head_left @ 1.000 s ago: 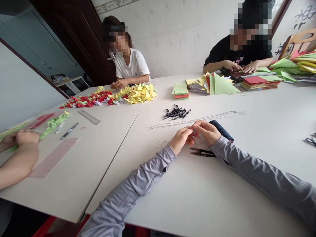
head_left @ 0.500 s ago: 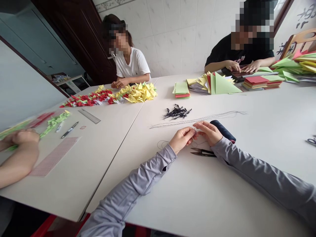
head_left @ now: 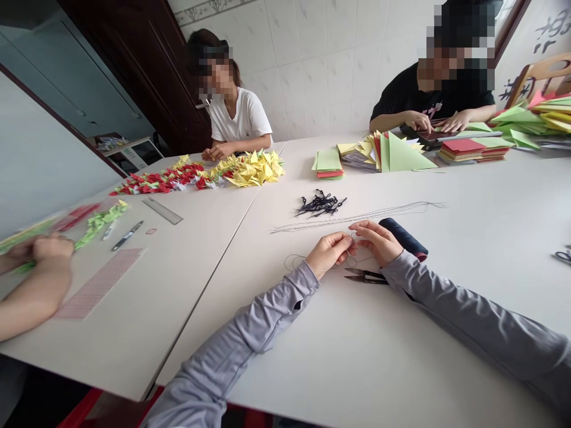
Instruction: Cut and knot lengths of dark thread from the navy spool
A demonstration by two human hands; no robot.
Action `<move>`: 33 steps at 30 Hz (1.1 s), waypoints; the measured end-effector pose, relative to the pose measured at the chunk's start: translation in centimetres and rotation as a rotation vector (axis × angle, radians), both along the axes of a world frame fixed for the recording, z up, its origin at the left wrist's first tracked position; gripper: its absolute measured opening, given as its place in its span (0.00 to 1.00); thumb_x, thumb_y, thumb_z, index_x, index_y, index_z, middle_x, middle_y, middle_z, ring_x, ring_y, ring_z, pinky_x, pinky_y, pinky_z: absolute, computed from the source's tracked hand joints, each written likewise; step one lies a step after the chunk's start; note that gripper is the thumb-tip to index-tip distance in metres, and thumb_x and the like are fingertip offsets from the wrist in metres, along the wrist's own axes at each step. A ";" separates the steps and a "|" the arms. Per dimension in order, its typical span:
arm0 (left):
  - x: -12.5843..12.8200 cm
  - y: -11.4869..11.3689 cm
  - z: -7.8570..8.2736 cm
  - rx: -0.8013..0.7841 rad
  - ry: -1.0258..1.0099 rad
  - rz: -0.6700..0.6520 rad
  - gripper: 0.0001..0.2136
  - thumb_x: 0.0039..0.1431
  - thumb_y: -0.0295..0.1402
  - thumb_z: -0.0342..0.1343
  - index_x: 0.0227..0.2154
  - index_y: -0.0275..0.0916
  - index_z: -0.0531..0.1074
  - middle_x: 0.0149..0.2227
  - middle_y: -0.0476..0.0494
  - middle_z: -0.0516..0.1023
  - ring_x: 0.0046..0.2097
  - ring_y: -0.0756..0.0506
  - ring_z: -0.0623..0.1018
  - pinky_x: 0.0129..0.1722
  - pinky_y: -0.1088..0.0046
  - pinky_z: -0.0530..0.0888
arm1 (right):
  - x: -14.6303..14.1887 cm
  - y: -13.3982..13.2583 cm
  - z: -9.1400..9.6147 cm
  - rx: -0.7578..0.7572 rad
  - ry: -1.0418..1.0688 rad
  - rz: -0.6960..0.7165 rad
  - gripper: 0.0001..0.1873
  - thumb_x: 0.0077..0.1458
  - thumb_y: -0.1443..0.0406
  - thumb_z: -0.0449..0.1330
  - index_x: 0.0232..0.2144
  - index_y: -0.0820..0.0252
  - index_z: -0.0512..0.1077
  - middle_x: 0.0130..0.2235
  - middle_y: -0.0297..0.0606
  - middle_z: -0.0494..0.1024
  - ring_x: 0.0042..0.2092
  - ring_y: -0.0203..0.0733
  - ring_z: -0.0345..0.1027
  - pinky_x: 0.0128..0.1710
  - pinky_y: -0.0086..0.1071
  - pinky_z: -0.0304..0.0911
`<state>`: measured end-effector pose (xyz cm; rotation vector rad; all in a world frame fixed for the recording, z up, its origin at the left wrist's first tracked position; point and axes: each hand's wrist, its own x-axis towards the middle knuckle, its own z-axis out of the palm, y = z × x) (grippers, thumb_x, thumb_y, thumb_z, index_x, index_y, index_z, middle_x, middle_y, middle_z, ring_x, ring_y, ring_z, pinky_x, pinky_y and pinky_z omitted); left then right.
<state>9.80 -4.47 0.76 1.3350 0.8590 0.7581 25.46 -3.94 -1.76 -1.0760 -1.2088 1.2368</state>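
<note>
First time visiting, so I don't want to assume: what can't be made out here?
In the head view:
Anything in the left hand: too small, covered by its fingers.
Rear of the snips: behind the right sleeve.
Dark-handled tool: cut off by right edge.
Anything in the left-side co-worker's hands: blurred, covered by them.

"How many dark-blue cylindrical thread spools [head_left: 404, 238]?"
"One, and one pair of pointed, black-handled metal snips [head_left: 366, 276]."
"Flat, clear plastic rulers [head_left: 163, 211]?"
"One."
"Slim black-and-grey pens [head_left: 127, 235]?"
"One."
"Black cords with looped ends [head_left: 320, 204]?"
"One pile, too tangled to count."
</note>
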 end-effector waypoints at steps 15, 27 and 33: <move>-0.1 0.1 0.0 -0.021 0.002 0.009 0.16 0.50 0.45 0.53 0.26 0.34 0.68 0.23 0.50 0.68 0.20 0.58 0.59 0.20 0.80 0.54 | 0.4 -0.1 0.5 0.346 -0.395 0.015 0.16 0.53 0.56 0.55 0.38 0.55 0.77 0.34 0.40 0.71 0.47 0.47 0.61 0.51 0.44 0.57; -0.3 0.1 0.0 -0.006 0.031 0.036 0.15 0.52 0.44 0.52 0.26 0.34 0.67 0.23 0.51 0.67 0.20 0.58 0.59 0.20 0.80 0.54 | -0.2 -0.2 0.6 0.054 -0.142 0.006 0.22 0.43 0.47 0.62 0.31 0.59 0.73 0.32 0.37 0.72 0.34 0.37 0.66 0.37 0.35 0.65; -0.3 0.1 -0.2 0.041 0.074 0.016 0.17 0.52 0.47 0.52 0.27 0.34 0.68 0.24 0.51 0.66 0.21 0.58 0.60 0.20 0.80 0.55 | -0.6 -0.3 0.9 0.053 -0.065 0.098 0.22 0.41 0.47 0.64 0.25 0.59 0.68 0.22 0.32 0.70 0.27 0.35 0.65 0.32 0.34 0.62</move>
